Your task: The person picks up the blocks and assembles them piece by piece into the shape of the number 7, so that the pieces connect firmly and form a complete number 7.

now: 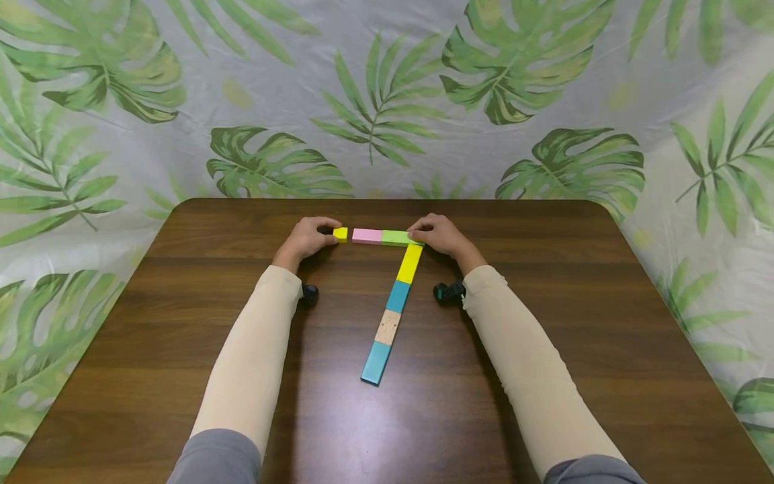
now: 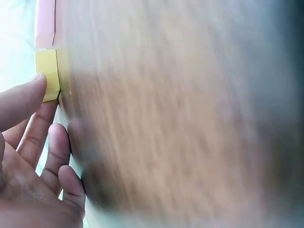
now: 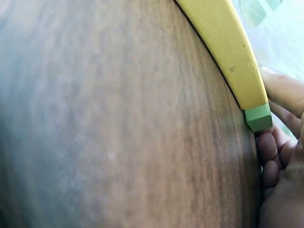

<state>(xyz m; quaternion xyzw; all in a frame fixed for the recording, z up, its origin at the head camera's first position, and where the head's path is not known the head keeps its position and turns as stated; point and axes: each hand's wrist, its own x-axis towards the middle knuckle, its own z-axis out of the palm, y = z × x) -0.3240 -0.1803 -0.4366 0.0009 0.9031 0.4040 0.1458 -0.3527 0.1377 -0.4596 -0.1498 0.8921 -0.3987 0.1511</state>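
Note:
My left hand [image 1: 307, 239] pinches a small yellow block [image 1: 340, 234] between thumb and fingers. A short gap parts this block from the pink block [image 1: 367, 236] on its right. End to end with the pink block lies a light green block [image 1: 396, 237], and my right hand [image 1: 444, 235] holds its right end. In the right wrist view the green block's end [image 3: 259, 118] peeks out past a long yellow block [image 3: 223, 45]. The left wrist view shows the left thumb on the small yellow block's face.
From the green block, a slanting row runs toward me: the yellow block [image 1: 409, 263], a teal block [image 1: 398, 296], a bare wood block [image 1: 388, 327] and another teal block [image 1: 376, 364]. All lie on a dark brown wooden table [image 1: 181, 376]. A leaf-print sheet [image 1: 387, 81] hangs behind.

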